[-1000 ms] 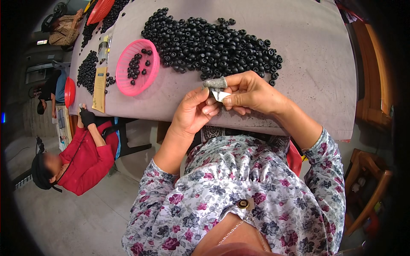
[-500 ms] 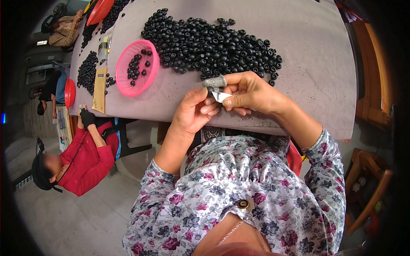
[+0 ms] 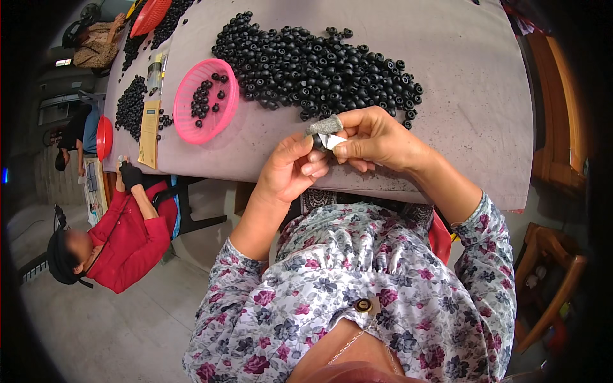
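My left hand [image 3: 285, 167] pinches a small round black piece [image 3: 317, 142] between thumb and fingertips, close to the table's near edge. Against that piece my right hand [image 3: 386, 142] holds a small, flat, white pointed piece [image 3: 334, 142], gripped at the thumb; its exact kind I cannot make out. A grey fingertip cover [image 3: 324, 125] sits on the right index finger, which reaches over the black piece. Just beyond both hands spreads a large heap of round black pieces [image 3: 306, 67], many showing a hole. The fingers partly hide the held piece.
Left of the heap stands a pink basket [image 3: 181, 118] with several black pieces inside. A tan packet [image 3: 149, 137] and another black heap [image 3: 131, 105] lie farther left. A person in red [image 3: 131, 246] sits at the left. A wooden chair [image 3: 552, 274] stands at right.
Both hands stay in nearly the same place. The grey-covered finger and white piece have shifted slightly against the black piece, and more of its dark surface shows.
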Motion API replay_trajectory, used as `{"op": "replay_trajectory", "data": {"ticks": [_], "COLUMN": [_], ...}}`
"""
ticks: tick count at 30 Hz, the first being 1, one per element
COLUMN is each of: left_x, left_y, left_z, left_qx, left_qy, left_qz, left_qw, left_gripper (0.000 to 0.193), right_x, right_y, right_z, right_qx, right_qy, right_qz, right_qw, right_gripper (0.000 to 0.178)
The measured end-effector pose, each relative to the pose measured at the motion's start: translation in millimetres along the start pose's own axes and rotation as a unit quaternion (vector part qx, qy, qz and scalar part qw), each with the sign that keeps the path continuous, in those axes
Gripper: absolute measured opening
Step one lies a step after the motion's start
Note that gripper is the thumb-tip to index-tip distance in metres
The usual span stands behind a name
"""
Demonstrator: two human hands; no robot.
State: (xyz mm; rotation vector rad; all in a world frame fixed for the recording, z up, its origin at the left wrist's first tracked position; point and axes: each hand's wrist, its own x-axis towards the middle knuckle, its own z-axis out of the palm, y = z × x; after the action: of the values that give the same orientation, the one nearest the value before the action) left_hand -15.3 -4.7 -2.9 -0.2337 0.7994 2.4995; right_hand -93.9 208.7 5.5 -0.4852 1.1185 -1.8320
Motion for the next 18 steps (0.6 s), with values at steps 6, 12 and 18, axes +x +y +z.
{"op": "replay_trajectory", "data": {"ticks": [6,12,18], "left_x": [-29.4,-46.6,-3.9], "left_y": [69.7,131.7,47.7], "left_z": [-5.6,-24.7,9.8], "left_qx": [0.395,0.705,0.775], "left_qy": [0.163,0.382,0.194], "left_qz": [0.255,0.282,0.345], "left_qw": [0.868,0.527,0.493], "left_gripper": [0.019,0.015,0.016], "right_x": [-0.5,0.6,-0.8], "right_y": [-0.8,-3.9,-4.8], "right_z": [-0.8,2.5,0.0], "right_qx": [0.030,0.028,0.021], "right_qy": [0.058,0.070,0.062], "right_qz": [-0.039,-0.035,-0.040], "right_qw": [0.997,0.997,0.997], "right_gripper": [0.024,0.021,0.014]}}
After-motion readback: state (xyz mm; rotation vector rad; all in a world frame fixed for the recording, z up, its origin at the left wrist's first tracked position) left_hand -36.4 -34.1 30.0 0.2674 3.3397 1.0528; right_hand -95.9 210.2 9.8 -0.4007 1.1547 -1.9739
